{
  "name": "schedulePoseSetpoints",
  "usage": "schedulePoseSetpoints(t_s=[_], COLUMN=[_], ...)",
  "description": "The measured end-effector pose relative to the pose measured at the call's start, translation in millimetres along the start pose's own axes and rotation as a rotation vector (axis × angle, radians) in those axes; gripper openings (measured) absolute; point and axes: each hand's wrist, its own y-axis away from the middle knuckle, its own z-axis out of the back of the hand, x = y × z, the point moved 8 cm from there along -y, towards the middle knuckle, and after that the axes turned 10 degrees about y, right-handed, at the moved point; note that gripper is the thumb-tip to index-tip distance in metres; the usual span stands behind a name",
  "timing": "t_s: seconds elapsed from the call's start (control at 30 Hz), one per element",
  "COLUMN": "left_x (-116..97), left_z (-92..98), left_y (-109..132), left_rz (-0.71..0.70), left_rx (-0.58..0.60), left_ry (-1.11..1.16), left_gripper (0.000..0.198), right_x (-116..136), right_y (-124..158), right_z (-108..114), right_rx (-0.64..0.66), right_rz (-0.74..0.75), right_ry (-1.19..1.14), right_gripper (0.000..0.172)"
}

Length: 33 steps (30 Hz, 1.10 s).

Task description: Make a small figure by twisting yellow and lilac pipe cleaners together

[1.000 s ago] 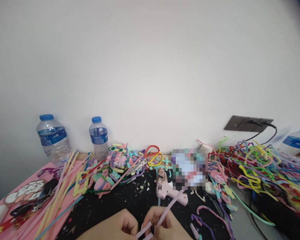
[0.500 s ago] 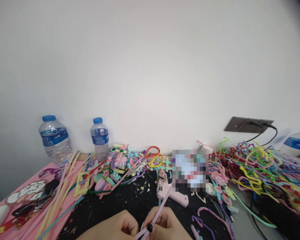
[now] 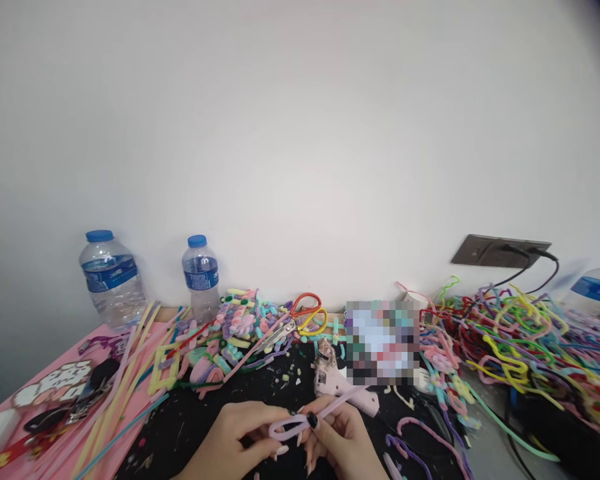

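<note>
A pale lilac pipe cleaner (image 3: 347, 398) is bent into a small loop in front of me, its straight end pointing up to the right. My left hand (image 3: 243, 437) pinches the rounded end of the loop between thumb and fingers. With thumb and fingers closed, my right hand (image 3: 337, 437) grips the pipe cleaner where the loop crosses itself. Just beyond my hands lies a pale pink hot glue gun (image 3: 330, 377) on the black mat (image 3: 195, 417). Farther back, scissors (image 3: 293, 323) with one red and one yellow handle rest on pipe cleaner pieces.
Two water bottles (image 3: 111, 280) stand by the wall at left. Long pastel pipe cleaners (image 3: 125, 373) lie across a pink sheet (image 3: 40, 380). A large tangle of coloured pipe cleaners (image 3: 520, 340) fills the right, below a wall socket (image 3: 495, 251) with black cables. A blurred patch (image 3: 383, 340) hides something behind the glue gun.
Both hands have risen slightly. The pipe cleaner now shows a rounder loop between them, and its free end has swung from steep to leaning farther right.
</note>
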Motion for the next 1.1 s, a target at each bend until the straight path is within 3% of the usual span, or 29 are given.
schedulePoseSetpoints(t_s=[0.1,0.17,0.53,0.7,0.8,0.87,0.97,1.1], left_x=[-12,-14,-3,0,6,13,23,32], left_z=[2.2,3.2,2.2,16.7,34.4,46.5,61.2,70.2], left_y=[3,4,-3,-4,-2,0,3,4], left_rz=[-0.199,-0.257,-0.022,-0.032,-0.013,0.032,0.108,0.173], left_rx=[-0.012,-0.022,0.014,-0.125,-0.287,-0.397,-0.542,-0.634], left_ry=[-0.200,-0.235,-0.239,-0.165,-0.060,0.036,0.164,0.269], left_gripper=[0.025,0.025,0.023,0.020,0.018,0.017,0.022,0.032], right_x=[0,-1,-6,20,53,70,78,63], right_y=[1,2,5,11,14,14,11,4], right_z=[-3,-4,-2,9,21,33,53,80], right_rx=[0.022,0.042,0.116,0.065,-0.094,-0.261,-0.452,-0.423], right_rz=[0.005,0.005,0.011,0.205,0.390,0.423,0.292,0.007], right_ry=[0.001,-0.005,0.133,0.516,0.924,1.176,1.512,1.692], right_gripper=[0.035,0.035,0.037,0.035,0.035,0.042,0.048,0.056])
